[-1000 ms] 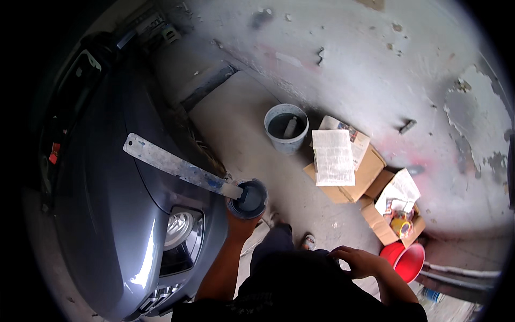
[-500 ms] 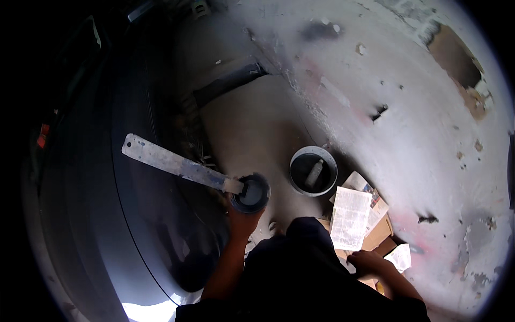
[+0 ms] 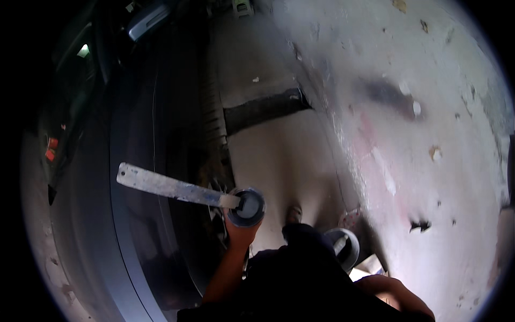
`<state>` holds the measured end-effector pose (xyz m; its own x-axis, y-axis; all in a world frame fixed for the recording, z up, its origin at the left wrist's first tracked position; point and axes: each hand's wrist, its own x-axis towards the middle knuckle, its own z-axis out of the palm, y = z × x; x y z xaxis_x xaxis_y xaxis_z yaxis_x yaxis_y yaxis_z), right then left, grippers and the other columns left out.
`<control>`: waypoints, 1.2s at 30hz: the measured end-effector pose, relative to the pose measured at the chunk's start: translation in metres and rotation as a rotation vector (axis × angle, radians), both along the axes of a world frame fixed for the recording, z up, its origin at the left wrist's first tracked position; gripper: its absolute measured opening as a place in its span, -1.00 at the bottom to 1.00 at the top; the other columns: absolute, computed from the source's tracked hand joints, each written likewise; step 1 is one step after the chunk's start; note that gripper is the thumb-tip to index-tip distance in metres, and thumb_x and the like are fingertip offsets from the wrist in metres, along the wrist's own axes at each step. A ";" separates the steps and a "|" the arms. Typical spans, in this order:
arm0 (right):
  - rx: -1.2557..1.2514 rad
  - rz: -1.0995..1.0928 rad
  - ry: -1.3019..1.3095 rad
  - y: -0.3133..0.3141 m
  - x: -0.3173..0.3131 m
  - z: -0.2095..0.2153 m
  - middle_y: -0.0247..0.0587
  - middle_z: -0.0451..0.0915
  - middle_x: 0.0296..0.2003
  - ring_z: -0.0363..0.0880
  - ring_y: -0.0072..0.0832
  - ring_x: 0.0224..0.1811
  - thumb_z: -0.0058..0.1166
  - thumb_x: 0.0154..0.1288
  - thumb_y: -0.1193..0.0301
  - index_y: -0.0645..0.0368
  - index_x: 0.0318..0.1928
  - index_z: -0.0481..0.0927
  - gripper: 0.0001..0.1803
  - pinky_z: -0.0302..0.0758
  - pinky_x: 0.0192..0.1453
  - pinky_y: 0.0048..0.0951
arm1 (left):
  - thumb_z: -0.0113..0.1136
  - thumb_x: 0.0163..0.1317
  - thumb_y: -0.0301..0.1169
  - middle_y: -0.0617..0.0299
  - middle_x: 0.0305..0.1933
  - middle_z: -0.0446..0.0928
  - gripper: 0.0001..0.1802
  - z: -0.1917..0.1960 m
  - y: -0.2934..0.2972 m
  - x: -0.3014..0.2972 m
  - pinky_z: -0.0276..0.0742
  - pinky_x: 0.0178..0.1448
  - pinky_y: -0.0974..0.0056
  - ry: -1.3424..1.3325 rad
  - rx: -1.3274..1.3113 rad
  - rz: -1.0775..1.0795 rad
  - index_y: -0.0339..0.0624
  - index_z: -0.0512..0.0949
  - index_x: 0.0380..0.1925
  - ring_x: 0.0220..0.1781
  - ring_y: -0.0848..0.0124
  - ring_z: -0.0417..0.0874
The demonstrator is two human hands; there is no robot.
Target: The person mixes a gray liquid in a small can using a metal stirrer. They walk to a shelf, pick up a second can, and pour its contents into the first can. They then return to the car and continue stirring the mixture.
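Note:
My left hand [image 3: 241, 234] is closed around a round cup [image 3: 261, 214], holding it upright with grey paint [image 3: 251, 206] inside. A long, flat stirring stick [image 3: 166, 185] stands in the cup and leans out to the left. It is pale, smeared with blue-grey paint, and has a hole at its far end. My right arm [image 3: 394, 290] is bent at the lower right beside my body. The fingers of my right hand are hidden in shadow and behind my dark clothing.
A dark car [image 3: 129, 225] fills the left side, with its mirror [image 3: 147, 24] further ahead. To my right stands a bucket [image 3: 354, 248] with a bottle [image 3: 340, 244] in it, near some paper [image 3: 370, 265]. A worn, stained wall [image 3: 397, 150] runs along the right. A dark strip [image 3: 263, 111] crosses the floor ahead.
I have moved forward along the car; the bucket and papers now lie lower in view. The cup stays in my left hand with the stick in it. My right hand has slipped largely from sight.

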<state>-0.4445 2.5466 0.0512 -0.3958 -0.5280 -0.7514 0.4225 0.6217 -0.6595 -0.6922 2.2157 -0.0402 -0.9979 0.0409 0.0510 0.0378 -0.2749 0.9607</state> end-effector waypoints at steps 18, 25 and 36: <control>0.192 0.079 -0.101 0.110 -0.469 0.024 0.00 0.58 -0.08 0.54 -0.13 0.01 -0.04 0.25 0.18 0.09 -0.04 0.57 -0.63 0.43 0.06 -0.18 | 0.41 -0.15 -0.62 0.06 0.17 0.32 -0.06 0.000 0.111 -0.458 0.31 0.27 0.18 0.083 -0.091 -0.052 -0.23 0.07 0.24 0.20 0.26 0.40; 0.182 0.088 -0.091 0.141 -0.632 0.023 0.00 0.59 -0.10 0.54 -0.14 0.00 -0.05 0.26 0.17 0.09 -0.05 0.57 -0.64 0.43 0.05 -0.19 | 0.40 -0.16 -0.64 0.07 0.21 0.28 -0.06 0.006 0.140 -0.650 0.29 0.30 0.16 0.197 -0.184 -0.097 -0.19 0.10 0.25 0.27 0.26 0.33; 0.229 0.083 0.010 0.210 -0.929 0.062 0.00 0.60 -0.13 0.56 -0.15 -0.02 -0.06 0.27 0.16 0.08 -0.06 0.59 -0.64 0.44 0.04 -0.20 | -0.06 0.37 -0.12 0.17 0.37 0.10 -0.43 -0.012 0.164 -0.903 0.25 0.31 -0.10 -0.113 0.054 -0.026 0.15 0.06 0.32 0.37 0.15 0.19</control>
<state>-1.3738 2.7565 0.1136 -0.3660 -0.3757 -0.8514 0.3579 0.7877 -0.5014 -1.5950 2.3795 -0.0527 -0.9960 0.0668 -0.0590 -0.0777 -0.3254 0.9424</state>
